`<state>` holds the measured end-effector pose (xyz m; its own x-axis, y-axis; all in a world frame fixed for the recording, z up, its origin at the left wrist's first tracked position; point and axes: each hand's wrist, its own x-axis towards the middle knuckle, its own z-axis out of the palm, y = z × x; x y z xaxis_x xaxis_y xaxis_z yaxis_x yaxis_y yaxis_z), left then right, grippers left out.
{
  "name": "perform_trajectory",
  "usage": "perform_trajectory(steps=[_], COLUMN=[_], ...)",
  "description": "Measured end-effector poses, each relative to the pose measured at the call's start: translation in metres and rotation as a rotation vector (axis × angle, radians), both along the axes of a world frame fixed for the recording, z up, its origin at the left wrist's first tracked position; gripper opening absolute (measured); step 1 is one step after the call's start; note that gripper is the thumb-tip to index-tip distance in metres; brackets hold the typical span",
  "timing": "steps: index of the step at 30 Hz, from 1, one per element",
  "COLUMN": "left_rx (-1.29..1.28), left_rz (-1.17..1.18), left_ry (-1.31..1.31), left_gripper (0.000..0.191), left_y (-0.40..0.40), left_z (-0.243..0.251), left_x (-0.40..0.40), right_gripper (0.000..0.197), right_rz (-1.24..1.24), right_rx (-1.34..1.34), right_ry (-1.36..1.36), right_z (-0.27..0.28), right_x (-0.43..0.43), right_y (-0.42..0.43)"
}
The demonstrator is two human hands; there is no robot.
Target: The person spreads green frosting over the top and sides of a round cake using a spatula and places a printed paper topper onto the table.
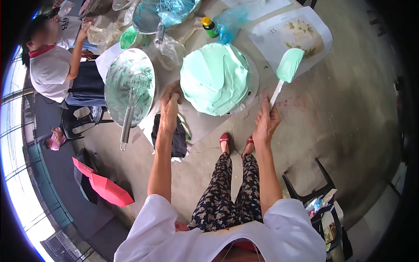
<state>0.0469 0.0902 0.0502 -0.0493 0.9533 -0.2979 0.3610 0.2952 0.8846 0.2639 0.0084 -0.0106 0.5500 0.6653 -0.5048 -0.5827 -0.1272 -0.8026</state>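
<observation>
A round cake (214,78) coated in pale mint-green frosting sits on a round board (254,80) at the table's near end. The frosting has swirls and uneven ridges. My left hand (170,101) is at the cake's left side with its fingers curled; whether they grip the board's edge I cannot tell. In my right hand (266,122) is the white handle of a spatula (289,65), raised to the right of the cake, its blade coated with green frosting. Left of my left hand, a metal mixing bowl (106,88) smeared with frosting holds a wire whisk (127,126).
Beyond the cake are a small yellow-capped bottle (210,28), a blue-stained plastic bag (227,24) and a printed sheet (301,36). A green-smeared tub (132,38) and a larger bowl (144,19) stand farther back. A seated person (52,72) is at left; dark cloth (178,137) hangs nearby.
</observation>
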Motion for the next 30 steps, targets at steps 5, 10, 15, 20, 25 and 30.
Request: perform_trajectory(steps=[5, 10, 15, 20, 25, 30], left_rx=[0.024, -0.058, -0.046, -0.023, -0.014, -0.060], left_rz=[-0.087, -0.061, -0.061, -0.065, -0.097, -0.053], left_ry=[0.044, -0.091, -0.060, -0.012, -0.019, -0.024], left_gripper=[0.043, 0.041, 0.040, 0.039, 0.040, 0.042], left_y=[0.002, 0.008, 0.008, 0.005, 0.010, 0.000], left_z=[-0.005, -0.010, -0.009, -0.012, -0.010, -0.005], left_x=[-0.017, -0.020, -0.019, -0.020, -0.012, -0.012], right_gripper=[0.026, 0.029, 0.029, 0.029, 0.030, 0.029], right_rz=[0.054, 0.081, 0.093, 0.082, 0.144, 0.189], right_rx=[0.006, 0.035, 0.032, -0.030, 0.020, 0.044], right_ry=[-0.037, -0.113, -0.156, -0.136, -0.106, -0.086], right_z=[-0.005, -0.001, 0.006, -0.003, 0.004, 0.013], right_x=[-0.003, -0.002, 0.003, 0.006, 0.017, 0.024], right_y=[0.007, 0.010, 0.013, 0.012, 0.012, 0.014])
